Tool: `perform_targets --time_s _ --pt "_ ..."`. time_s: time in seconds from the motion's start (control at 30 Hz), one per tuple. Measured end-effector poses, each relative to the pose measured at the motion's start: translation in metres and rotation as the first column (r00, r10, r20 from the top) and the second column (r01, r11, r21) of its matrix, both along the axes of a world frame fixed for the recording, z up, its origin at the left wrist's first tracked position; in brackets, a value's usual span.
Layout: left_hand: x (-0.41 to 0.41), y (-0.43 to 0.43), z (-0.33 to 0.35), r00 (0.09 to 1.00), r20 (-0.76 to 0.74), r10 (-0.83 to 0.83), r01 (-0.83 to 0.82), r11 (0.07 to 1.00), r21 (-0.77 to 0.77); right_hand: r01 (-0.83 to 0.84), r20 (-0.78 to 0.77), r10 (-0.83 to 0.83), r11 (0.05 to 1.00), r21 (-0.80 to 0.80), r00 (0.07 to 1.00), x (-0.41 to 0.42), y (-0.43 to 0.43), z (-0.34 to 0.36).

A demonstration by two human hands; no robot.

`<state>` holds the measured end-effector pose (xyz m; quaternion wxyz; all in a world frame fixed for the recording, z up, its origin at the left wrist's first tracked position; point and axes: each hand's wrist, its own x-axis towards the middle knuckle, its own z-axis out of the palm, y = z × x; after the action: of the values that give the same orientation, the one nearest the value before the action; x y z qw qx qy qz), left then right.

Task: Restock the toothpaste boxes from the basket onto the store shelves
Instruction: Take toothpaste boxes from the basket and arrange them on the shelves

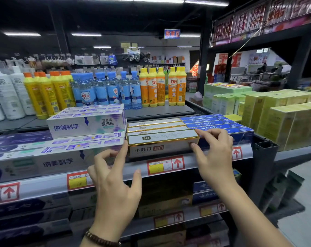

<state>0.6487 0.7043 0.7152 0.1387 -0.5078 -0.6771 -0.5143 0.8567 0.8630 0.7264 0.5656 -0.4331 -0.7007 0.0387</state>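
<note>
A white and gold toothpaste box (161, 139) lies at the front of a row of like boxes (154, 125) on the top shelf (204, 158). My right hand (213, 154) pinches the box's right end, fingers on its top and thumb on its front face. My left hand (115, 182) touches the left end of that box with a straight index finger; the thumb sticks out and the other fingers are curled, holding nothing. Purple and white toothpaste boxes (85, 125) are stacked to the left, blue toothpaste boxes (215, 123) to the right. The basket is out of view.
Detergent and water bottles (101, 88) stand on the shelf behind. Green and yellow cartons (276, 111) fill the neighbouring shelf on the right. Price labels with red arrows (166, 165) line the shelf rail. Lower shelves (169, 202) hold more boxes. A floor aisle (304, 202) opens at right.
</note>
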Motion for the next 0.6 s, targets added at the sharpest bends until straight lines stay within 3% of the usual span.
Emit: perform_targets --time_s 0.27,0.6 --pt "-0.0058 -0.0010 -0.0050 0.987 -0.147 0.067 -0.074 0.996 -0.041 0.025 0.044 -0.025 1.000 0.010 0.999 -0.0007 -0.0023 -0.0020" --pt "-0.0031 -0.0002 -0.0016 0.981 -0.178 0.081 -0.094 0.993 -0.069 0.060 0.127 -0.062 0.998 0.021 0.990 0.0020 -0.0028 -0.0028"
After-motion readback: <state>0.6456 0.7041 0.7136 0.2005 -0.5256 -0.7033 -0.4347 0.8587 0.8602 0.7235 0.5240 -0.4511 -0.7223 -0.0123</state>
